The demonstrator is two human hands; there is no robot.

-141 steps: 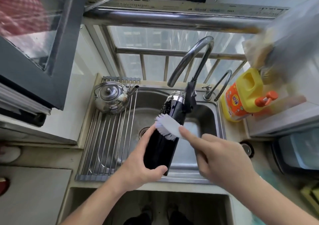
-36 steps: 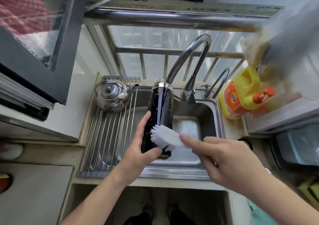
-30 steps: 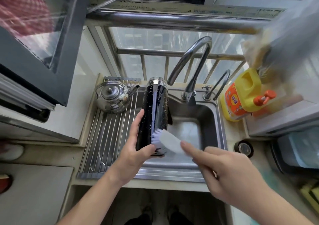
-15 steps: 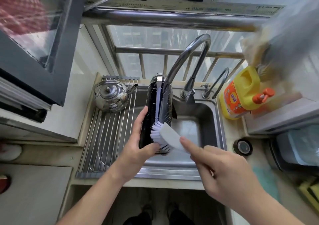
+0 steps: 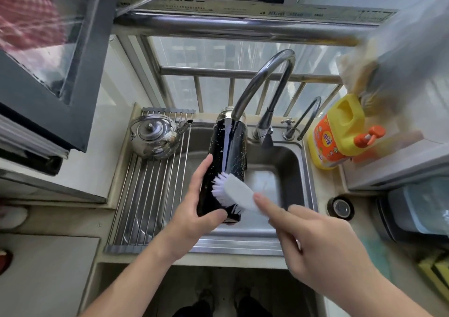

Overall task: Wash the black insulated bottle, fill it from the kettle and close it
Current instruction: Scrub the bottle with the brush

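The black insulated bottle (image 5: 227, 151) stands nearly upright over the sink (image 5: 300, 170), speckled with white suds, its steel neck tucked behind the tap's spout. My left hand (image 5: 194, 209) grips its lower part, thumb across the front. My right hand (image 5: 323, 248) holds a white scrubbing brush (image 5: 237, 192), forefinger laid along its back, bristles pressed against the bottle's lower side. The steel kettle (image 5: 155, 135) sits on the roll-up drying rack (image 5: 148, 195) left of the basin, lid on, spout pointing right.
A tall curved tap (image 5: 262, 83) arches over the basin, with a smaller tap (image 5: 306, 117) beside it. A yellow detergent jug (image 5: 337, 132) stands on the right counter. A small round black and steel part (image 5: 340, 207) lies right of the sink. A window frame juts in at upper left.
The bottle has swung from leaning under the tap to nearly upright and slightly left. The brush keeps moving up and down over the bottle's lower half.
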